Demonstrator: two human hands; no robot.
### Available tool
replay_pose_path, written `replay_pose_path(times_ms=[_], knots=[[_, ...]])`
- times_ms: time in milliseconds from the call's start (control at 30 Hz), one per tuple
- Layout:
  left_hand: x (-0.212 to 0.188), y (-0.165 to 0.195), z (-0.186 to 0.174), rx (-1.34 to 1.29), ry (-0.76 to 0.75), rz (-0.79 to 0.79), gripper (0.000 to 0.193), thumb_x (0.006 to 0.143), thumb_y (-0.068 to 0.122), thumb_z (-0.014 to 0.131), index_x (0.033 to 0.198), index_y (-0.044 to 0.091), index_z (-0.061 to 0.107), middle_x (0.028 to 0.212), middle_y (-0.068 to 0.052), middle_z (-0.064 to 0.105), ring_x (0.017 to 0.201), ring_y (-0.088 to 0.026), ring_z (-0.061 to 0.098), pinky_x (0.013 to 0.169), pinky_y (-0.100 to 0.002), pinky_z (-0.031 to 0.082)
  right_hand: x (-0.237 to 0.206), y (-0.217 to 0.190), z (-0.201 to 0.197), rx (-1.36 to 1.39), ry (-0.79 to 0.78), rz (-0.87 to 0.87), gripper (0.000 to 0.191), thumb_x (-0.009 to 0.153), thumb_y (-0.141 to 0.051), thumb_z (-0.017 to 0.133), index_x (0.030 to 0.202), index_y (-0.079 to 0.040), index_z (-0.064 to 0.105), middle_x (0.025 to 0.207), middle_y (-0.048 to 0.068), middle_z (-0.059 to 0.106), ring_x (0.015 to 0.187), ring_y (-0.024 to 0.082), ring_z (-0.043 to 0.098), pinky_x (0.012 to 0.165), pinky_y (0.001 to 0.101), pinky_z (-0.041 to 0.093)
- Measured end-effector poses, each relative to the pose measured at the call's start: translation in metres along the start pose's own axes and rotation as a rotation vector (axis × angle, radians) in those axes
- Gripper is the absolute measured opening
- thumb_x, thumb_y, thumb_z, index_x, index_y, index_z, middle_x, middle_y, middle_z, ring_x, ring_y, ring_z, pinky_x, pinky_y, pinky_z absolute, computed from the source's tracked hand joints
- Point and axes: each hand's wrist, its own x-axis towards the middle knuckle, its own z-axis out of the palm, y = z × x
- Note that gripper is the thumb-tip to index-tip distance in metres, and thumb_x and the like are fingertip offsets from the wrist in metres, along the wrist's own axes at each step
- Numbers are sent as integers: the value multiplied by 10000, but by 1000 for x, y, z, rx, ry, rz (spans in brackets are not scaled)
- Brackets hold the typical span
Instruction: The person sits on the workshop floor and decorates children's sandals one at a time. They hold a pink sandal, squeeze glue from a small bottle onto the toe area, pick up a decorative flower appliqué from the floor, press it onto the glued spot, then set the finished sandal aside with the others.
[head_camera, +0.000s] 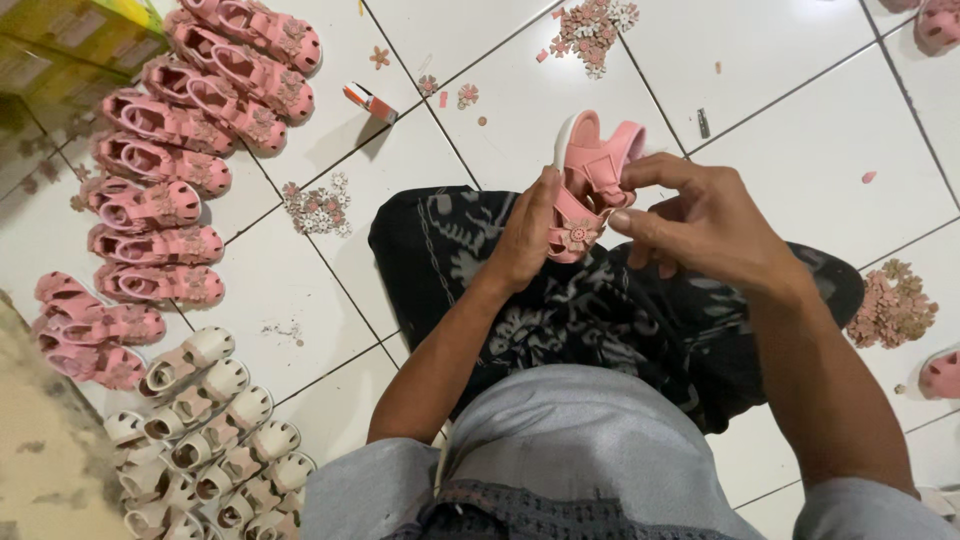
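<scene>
**Both hands on a small pink sandal, held over the lap**

I see my left hand (528, 235) coming up from the lower left, forearm angled steeply, fingers extended and pressed flat along the left side of the pink sandal (590, 185). It cups the shoe rather than making a fist. My right hand (705, 225) comes in from the right with the wrist bent; thumb and forefinger pinch together at the sandal's front end, right beside the flower trim (578, 236) on its toe. The remaining fingers curl loosely underneath.

The sandal is held in the air above the dark patterned cloth (600, 310) across my lap. Its long axis runs nearly up and down in the view, tilted slightly: heel and white sole edge point away from me, the flowered toe points back toward my body.

To the left, rows of pink sandals (180, 140) and cream sandals (210, 430) fill the white tiled floor (800, 120), well apart from my hands. Heaps of loose flower trims (590, 30) lie ahead and at the far right. The bare tile between lap and those heaps leaves free space ahead and to the right.
</scene>
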Motion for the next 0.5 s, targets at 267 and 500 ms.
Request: replay_pose_path(times_ms=[267,500], knots=[[-2,-14,-7,66,8,-84,612,1110,540,298,1158,6,594,840,-45,614,663,-111,538,570,-257,458,30,21,17,17,-331,43,303,807,-268,804,936,2,756,683,80,769,537,144,734,425,272,543],[-3,-17,-10,160,-46,-34,562,1100,529,332,1110,44,616,859,-25,649,759,-93,623,673,-247,534,23,41,36,102,-257,-92,262,863,-287,784,869,-26,762,684,50,756,505,103,636,452,239,509]])
